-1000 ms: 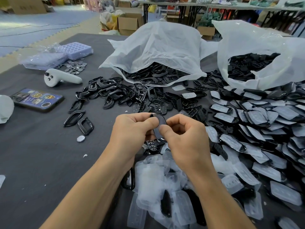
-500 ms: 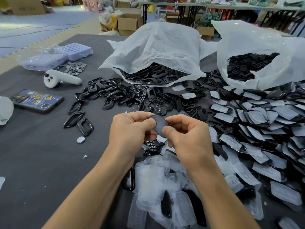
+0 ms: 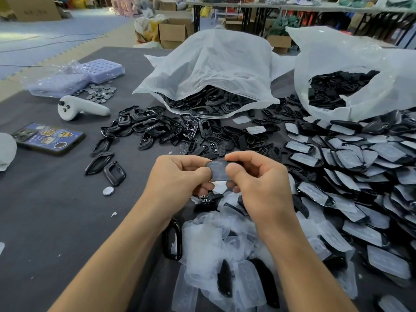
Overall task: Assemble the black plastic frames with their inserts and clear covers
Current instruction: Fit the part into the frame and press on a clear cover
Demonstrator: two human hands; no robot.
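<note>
Together left hand [image 3: 180, 176], right hand [image 3: 258, 183] pinch glossy black rounded frame [image 3: 219, 171], translucent-covered.

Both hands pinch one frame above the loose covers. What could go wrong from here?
1. The left hand and right hand hold the frame by fingertips only; a slip could drop it into the clear covers underneath.
2. The right thumb hides part of its face, so a badly seated cover may go unnoticed.
3. The finished pile lies close beside the right forearm and could be knocked.

White controller [image 3: 81, 108], phone [image 3: 48, 138], coin cells [image 3: 100, 93] and lilac trays [image 3: 102, 69] on table's left.
</note>
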